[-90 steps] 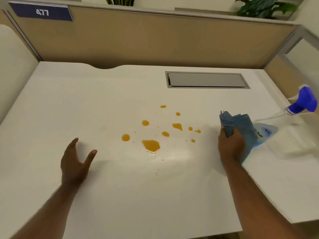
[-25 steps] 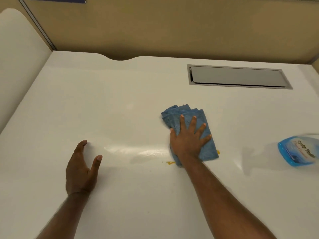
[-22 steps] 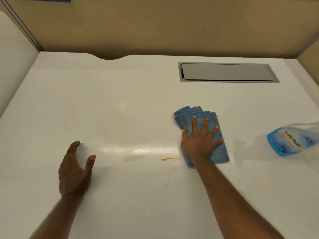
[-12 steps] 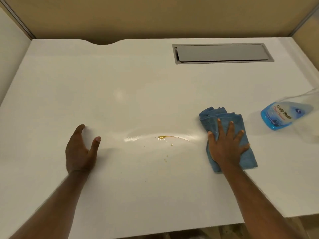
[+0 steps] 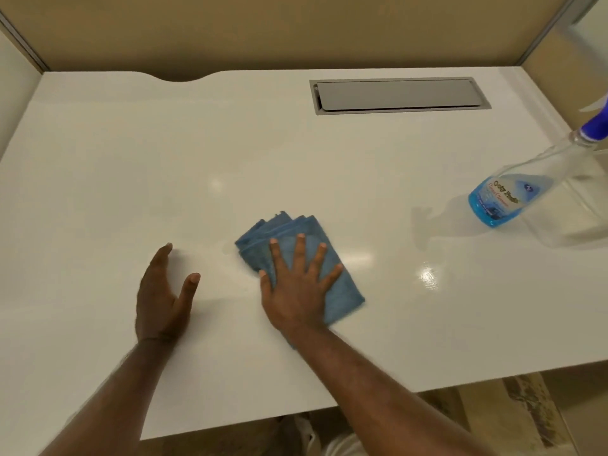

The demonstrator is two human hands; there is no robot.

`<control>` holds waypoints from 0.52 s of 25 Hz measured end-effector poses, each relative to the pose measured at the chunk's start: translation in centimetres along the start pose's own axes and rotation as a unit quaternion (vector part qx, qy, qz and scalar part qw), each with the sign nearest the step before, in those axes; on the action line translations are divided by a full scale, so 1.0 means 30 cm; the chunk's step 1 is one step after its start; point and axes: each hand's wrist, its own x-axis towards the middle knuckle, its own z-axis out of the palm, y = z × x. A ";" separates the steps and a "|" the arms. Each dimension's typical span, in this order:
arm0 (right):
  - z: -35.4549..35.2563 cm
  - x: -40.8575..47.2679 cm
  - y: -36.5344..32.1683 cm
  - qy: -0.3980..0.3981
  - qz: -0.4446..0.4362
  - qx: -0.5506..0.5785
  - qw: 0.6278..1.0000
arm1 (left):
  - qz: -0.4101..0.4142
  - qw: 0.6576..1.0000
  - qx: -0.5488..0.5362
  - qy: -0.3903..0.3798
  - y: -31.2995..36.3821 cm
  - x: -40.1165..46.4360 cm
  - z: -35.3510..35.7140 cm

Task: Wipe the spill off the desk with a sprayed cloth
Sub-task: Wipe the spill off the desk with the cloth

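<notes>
Blue cloth [image 5: 339, 284] pressed flat on the white counter [image 5: 98, 192] near its front edge.
The right hand [image 5: 296, 291] is laid on it, fingers [image 5: 297, 255] spread apart; the left hand [image 5: 163, 294] is rested open just beside; a spray bottle [image 5: 513, 192] is seen at the right edge.

Two bare forearms come in from the lower edge. No sleeve shows on either arm up to where the frame cuts them off. The left hand [image 5: 163, 301] wears no glove, ring or watch; a faint crease line crosses the wrist. The right hand [image 5: 297, 291] is likewise ungloved, with no ring or band on its fingers [image 5: 300, 255]. The nails are short and pale, unpainted. The right forearm looks slightly blurred along its edge. At the bottom, below the tabletop's near edge, a patch of light cloth shows, too unclear to tell what garment it is.
</notes>
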 end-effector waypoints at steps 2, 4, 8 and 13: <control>0.020 0.007 -0.112 -0.008 -0.026 0.000 1.000 | -0.008 1.000 -0.019 0.009 0.000 -0.031 -0.001; 0.018 0.036 -0.157 -0.028 -0.033 0.009 0.999 | -0.017 1.000 -0.020 0.013 0.001 -0.057 -0.003; -0.011 0.141 -0.058 0.002 0.027 0.015 1.000 | -0.012 1.000 -0.010 0.004 -0.001 -0.126 -0.010; -0.120 0.292 0.230 0.008 0.133 -0.004 0.991 | -0.029 1.000 0.009 0.002 -0.009 -0.164 -0.036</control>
